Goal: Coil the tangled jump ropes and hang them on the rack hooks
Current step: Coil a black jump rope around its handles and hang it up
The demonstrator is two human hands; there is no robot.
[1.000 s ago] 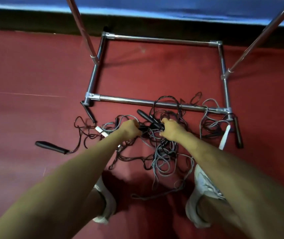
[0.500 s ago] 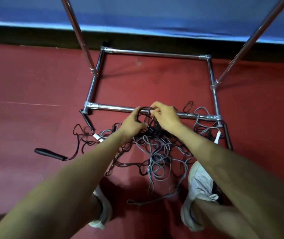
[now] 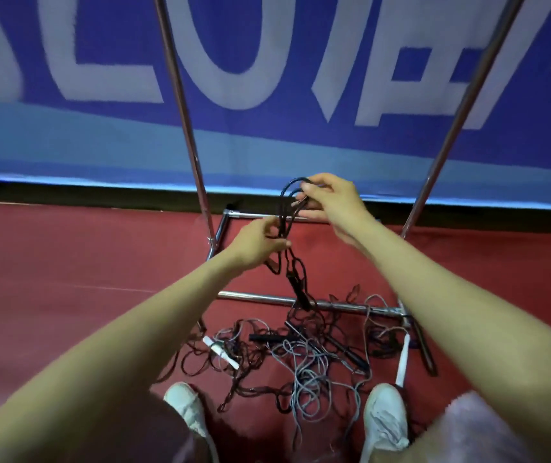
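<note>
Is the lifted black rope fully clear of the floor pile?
No: the black rope, held in the left hand and right hand, runs down into the tangled pile.

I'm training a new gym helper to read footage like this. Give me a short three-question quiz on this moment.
1. True or false: both the left hand and the right hand hold the black jump rope.
2. Multiple choice: where are the other tangled ropes?
A) hung on the rack's uprights
B) on the red floor, between the white shoes and the rack's base bar
C) draped over a forearm
3. Fill in: that rope's black handle dangles ___ the left hand.

Key: 1 true; 2 B; 3 below.
</note>
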